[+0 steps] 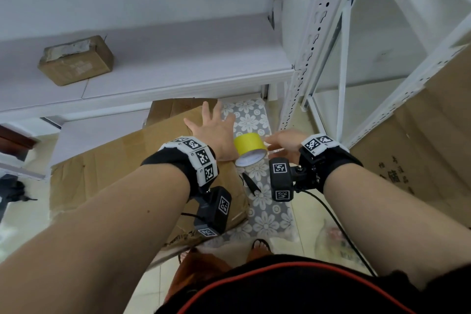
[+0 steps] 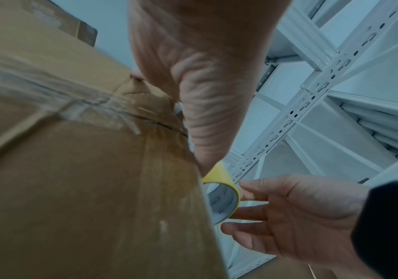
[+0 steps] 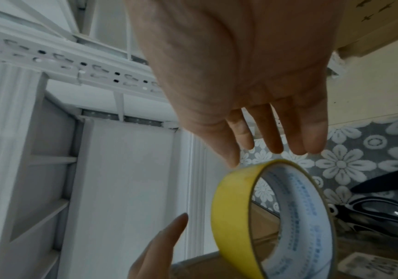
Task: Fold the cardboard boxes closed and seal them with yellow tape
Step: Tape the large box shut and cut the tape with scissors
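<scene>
A large brown cardboard box [image 1: 122, 168] lies on the floor under the shelf, an old clear tape seam [image 2: 57, 94] running across it. My left hand [image 1: 216, 130] is spread open above the box's right end, fingers straight. The yellow tape roll [image 1: 251, 146] sits tilted between my hands at the box's right edge; I cannot tell if it rests on the box. My right hand [image 1: 283, 145] is open beside it, and its straight fingertips [image 3: 277, 143] hover just over the roll [image 3: 231, 217]. No finger curls round the roll [image 2: 224, 200].
Black-handled scissors [image 1: 251, 182] lie on a grey floral mat [image 1: 254, 120] right of the box. A small taped box [image 1: 76, 60] stands on the white shelf. A white metal rack [image 1: 305, 58] rises ahead, and flat cardboard [image 1: 420, 148] leans at right.
</scene>
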The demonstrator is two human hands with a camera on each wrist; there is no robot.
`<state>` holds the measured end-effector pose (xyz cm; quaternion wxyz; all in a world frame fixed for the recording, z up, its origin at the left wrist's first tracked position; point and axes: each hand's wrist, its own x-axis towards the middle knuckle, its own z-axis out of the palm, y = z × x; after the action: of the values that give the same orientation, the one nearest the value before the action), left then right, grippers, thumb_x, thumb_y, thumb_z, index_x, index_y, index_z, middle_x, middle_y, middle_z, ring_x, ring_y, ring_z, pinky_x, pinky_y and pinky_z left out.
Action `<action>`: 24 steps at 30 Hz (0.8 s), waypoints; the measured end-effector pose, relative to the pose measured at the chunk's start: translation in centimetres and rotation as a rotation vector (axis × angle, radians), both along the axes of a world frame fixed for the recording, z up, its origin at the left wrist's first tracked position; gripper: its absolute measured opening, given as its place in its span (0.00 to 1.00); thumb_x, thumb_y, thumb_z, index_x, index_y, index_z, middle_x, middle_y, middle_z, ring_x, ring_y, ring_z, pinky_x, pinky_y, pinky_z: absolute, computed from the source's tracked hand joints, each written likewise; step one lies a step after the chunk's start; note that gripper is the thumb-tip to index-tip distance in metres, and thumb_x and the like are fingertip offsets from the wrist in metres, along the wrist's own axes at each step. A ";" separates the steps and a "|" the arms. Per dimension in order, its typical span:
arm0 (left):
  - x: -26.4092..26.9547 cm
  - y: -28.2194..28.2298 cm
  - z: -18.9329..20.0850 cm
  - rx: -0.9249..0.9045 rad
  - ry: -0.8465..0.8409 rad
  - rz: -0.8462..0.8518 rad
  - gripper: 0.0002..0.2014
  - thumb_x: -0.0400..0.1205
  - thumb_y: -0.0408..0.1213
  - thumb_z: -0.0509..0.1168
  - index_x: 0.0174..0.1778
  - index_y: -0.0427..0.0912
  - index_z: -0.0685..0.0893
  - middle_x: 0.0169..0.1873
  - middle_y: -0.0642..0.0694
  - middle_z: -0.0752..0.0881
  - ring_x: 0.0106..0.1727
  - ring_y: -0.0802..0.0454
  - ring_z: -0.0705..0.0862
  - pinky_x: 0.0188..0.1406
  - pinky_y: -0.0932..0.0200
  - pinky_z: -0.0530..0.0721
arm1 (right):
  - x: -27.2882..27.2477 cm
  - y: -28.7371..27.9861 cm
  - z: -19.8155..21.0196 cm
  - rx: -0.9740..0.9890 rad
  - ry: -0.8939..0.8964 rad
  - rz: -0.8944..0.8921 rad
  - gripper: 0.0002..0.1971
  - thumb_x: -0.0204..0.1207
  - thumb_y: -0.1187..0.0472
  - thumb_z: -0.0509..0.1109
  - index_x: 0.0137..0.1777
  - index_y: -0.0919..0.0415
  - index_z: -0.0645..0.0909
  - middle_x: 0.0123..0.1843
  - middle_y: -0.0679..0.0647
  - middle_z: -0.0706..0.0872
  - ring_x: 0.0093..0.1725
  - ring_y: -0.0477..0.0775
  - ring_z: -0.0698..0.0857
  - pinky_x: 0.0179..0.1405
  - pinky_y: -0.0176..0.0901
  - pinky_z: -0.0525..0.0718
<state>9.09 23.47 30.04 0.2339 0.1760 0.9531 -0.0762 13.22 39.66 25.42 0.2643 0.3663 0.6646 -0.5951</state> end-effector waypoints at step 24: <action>-1.5 1.1 1.1 0.603 0.213 -0.078 0.16 0.84 0.28 0.55 0.64 0.43 0.81 0.58 0.39 0.86 0.59 0.38 0.83 0.52 0.49 0.78 | 3.1 0.6 0.0 -0.038 -0.067 -0.242 0.06 0.83 0.66 0.62 0.55 0.69 0.76 0.38 0.59 0.84 0.33 0.57 0.83 0.28 0.45 0.78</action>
<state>7.60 24.56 31.15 0.0672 0.2649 0.9444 0.1828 16.28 40.30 25.45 0.2194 0.4584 0.5951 -0.6226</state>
